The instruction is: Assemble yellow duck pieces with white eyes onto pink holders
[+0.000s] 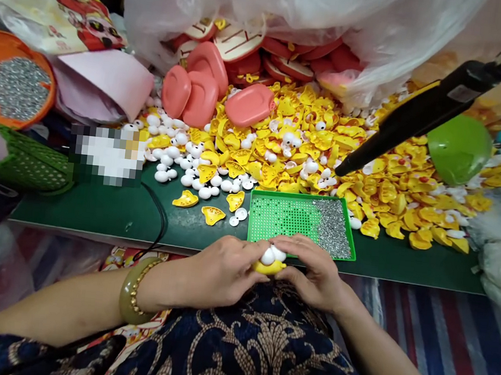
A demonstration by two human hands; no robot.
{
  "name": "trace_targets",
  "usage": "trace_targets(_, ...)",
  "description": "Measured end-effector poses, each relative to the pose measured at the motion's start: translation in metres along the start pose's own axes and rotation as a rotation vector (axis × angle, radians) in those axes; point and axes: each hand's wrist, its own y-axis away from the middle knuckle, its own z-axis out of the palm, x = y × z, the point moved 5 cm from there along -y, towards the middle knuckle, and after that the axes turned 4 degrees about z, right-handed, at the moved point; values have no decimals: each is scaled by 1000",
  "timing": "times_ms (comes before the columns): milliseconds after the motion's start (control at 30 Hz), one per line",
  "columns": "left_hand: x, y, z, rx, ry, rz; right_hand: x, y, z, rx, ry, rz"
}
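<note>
My left hand [224,271] and my right hand [313,271] meet at the near edge of the green table [96,210]. Together they pinch a small yellow plastic piece [269,267] with two white round eye parts [272,254] seated on top. Both hands have their fingers curled round it. A jade-green bangle [132,288] sits on my left wrist. Just beyond my fingers lies a green perforated tray [283,218] with tiny silver screws [333,229] heaped on its right half.
A big heap of yellow pieces [369,164] and white balls [177,159] covers the table behind the tray. Pink shells [203,84] spill from a clear plastic bag [295,13]. An orange bowl of screws [17,85] stands at the left. A black tool [429,108] hangs over the right.
</note>
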Motion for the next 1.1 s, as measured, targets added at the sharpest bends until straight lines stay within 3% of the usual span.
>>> trace_targets(67,6,-1,-10,15,62,73,-1,-9,-5,3,-157,8)
trace_targets(167,17,-1,-20,43,-22,139,-3,-19,-11,-12,-303,101)
trace_targets(367,33,3,-17,0,-320,148,-10,-15,-17,32,-285,134)
trace_targets(500,38,3,-12,-62,-377,126,-6,-5,-14,37,-280,184)
trace_targets(767,20,4,-2,-22,-214,61,-6,6,-7,106,-112,82)
trace_targets(933,17,5,-8,57,-156,77,-11,3,-4,26,-123,77)
trace_targets(1100,11,-1,-15,90,95,-11,-12,-5,1,184,-80,22)
